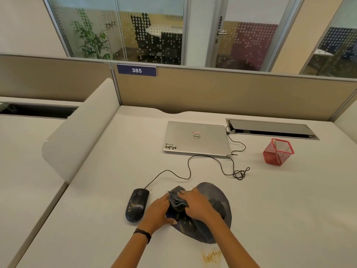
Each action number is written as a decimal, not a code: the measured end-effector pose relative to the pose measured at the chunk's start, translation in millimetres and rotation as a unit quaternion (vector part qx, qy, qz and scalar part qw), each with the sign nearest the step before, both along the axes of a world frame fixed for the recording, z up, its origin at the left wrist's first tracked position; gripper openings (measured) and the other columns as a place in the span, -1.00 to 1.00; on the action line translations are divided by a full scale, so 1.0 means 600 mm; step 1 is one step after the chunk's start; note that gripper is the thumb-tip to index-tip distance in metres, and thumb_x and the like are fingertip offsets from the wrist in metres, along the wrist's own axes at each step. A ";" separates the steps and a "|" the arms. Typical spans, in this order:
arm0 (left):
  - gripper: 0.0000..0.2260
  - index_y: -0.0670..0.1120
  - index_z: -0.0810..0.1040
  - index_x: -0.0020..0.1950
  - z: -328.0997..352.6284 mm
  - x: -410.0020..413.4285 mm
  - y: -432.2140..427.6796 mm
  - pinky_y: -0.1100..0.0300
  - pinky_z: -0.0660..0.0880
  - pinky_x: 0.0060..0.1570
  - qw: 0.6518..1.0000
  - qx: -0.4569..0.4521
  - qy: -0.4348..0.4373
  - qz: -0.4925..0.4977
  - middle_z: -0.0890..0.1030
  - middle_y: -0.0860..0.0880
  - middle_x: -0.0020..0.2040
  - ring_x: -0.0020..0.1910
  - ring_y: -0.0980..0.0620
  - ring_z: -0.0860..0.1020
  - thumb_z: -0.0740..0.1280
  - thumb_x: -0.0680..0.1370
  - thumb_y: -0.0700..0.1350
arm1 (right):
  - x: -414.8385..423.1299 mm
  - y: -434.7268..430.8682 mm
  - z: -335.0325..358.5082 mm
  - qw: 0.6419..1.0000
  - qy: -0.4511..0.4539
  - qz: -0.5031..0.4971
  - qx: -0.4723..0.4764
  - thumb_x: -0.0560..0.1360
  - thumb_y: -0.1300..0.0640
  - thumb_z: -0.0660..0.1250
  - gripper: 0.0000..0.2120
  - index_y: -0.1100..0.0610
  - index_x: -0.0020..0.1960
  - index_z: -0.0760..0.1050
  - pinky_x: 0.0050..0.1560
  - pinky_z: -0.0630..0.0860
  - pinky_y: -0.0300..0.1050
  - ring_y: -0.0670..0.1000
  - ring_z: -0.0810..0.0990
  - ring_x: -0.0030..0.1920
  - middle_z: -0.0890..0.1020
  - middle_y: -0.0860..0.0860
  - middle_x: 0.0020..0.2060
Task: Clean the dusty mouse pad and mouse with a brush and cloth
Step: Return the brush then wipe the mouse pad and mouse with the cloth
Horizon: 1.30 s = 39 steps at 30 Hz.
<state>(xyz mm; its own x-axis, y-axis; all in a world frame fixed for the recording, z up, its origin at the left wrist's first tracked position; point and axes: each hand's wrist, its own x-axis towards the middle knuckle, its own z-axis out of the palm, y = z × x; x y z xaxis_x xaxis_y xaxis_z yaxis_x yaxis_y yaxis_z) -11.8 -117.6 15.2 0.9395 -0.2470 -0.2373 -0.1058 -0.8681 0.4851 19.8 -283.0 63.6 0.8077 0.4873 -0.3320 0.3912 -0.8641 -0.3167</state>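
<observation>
A dark, rounded mouse pad [222,192] lies on the white desk near its front edge. My right hand [199,205] presses a crumpled grey cloth [178,199] onto the pad's left part. My left hand [159,213] lies flat on the pad's left edge, fingers spread, touching the cloth. A black wired mouse [136,205] with yellowish dust specks sits on the desk just left of the pad, apart from both hands. Its cable runs back to the laptop. No brush is visible.
A closed silver laptop [197,139] lies behind the pad, with a tangled black cable [239,173] to its right. A red mesh pen holder [278,151] stands at the right. Yellow dust [211,256] marks the desk by the front edge. A divider panel [81,132] borders the left.
</observation>
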 end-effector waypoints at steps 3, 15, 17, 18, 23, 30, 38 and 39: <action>-0.15 0.05 0.02 0.56 -0.004 0.001 0.001 0.17 0.17 0.46 1.000 0.004 0.001 -0.003 0.16 0.07 0.55 0.49 0.04 0.23 0.45 0.42 0.09 | -0.005 -0.003 0.010 0.999 0.003 0.038 -0.015 0.46 0.28 0.17 -0.48 0.02 0.40 0.33 0.06 0.38 -0.04 0.17 0.34 0.20 0.42 0.03 0.36; -0.18 0.04 0.02 0.56 -0.012 0.004 0.002 0.08 0.01 0.52 1.000 0.021 -0.010 -0.012 0.12 0.06 0.56 0.52 0.03 0.16 0.42 0.45 0.10 | 0.005 -0.027 0.033 1.000 0.018 0.002 0.020 0.49 0.27 0.15 -0.48 -0.07 0.40 0.35 0.35 0.34 0.03 0.16 0.36 0.31 0.43 0.05 0.38; -0.18 0.06 0.02 0.56 -0.012 0.003 0.002 0.05 -0.03 0.52 0.999 0.028 -0.012 -0.017 0.12 0.06 0.56 0.52 0.03 0.17 0.41 0.44 0.12 | 0.011 -0.022 0.032 1.000 -0.002 0.007 -0.008 0.50 0.29 0.13 -0.44 -0.03 0.46 0.25 0.36 0.30 0.03 0.17 0.30 0.34 0.33 0.00 0.46; -0.18 0.06 0.00 0.56 -0.013 0.003 0.003 0.05 -0.06 0.53 0.999 0.033 -0.011 -0.021 0.08 0.06 0.57 0.54 0.04 0.13 0.41 0.45 0.12 | 0.009 -0.020 0.029 0.999 0.008 0.024 -0.025 0.50 0.30 0.13 -0.43 -0.02 0.47 0.24 0.36 0.30 0.04 0.18 0.28 0.35 0.30 -0.02 0.47; -0.19 -0.01 -0.07 0.57 -0.011 0.004 0.004 0.07 -0.14 0.53 0.997 0.068 -0.011 -0.038 -0.03 0.03 0.59 0.56 0.08 0.01 0.36 0.50 0.09 | -0.010 -0.013 0.031 0.989 0.035 0.127 -0.070 0.48 0.31 0.15 -0.46 -0.02 0.41 0.36 0.29 0.30 0.05 0.18 0.26 0.34 0.32 -0.05 0.46; -0.20 -0.03 -0.05 0.57 -0.004 0.003 0.000 0.05 -0.14 0.53 0.997 0.063 -0.002 -0.036 0.00 0.02 0.59 0.56 0.06 0.03 0.36 0.50 0.10 | -0.009 -0.025 0.043 0.996 0.061 0.056 -0.040 0.49 0.28 0.16 -0.55 -0.04 0.31 0.47 0.28 0.39 0.04 0.16 0.43 0.23 0.50 0.06 0.30; -0.15 0.00 -0.08 0.57 0.003 0.000 -0.003 0.00 -0.13 0.53 0.997 0.074 0.006 -0.029 0.01 0.02 0.59 0.56 0.03 0.03 0.39 0.47 0.13 | 0.023 -0.032 -0.002 0.999 0.012 -0.030 -0.016 0.52 0.28 0.12 -0.45 0.01 0.48 0.21 0.36 0.29 0.01 0.20 0.29 0.35 0.26 -0.03 0.49; -0.15 0.00 -0.08 0.57 0.004 0.000 -0.003 0.00 -0.13 0.53 0.997 0.076 0.003 -0.030 0.01 0.02 0.59 0.56 0.03 0.03 0.39 0.47 0.12 | 0.022 -0.034 -0.007 0.999 0.020 -0.028 -0.013 0.52 0.28 0.12 -0.45 0.00 0.48 0.21 0.37 0.28 0.01 0.20 0.28 0.36 0.24 -0.03 0.49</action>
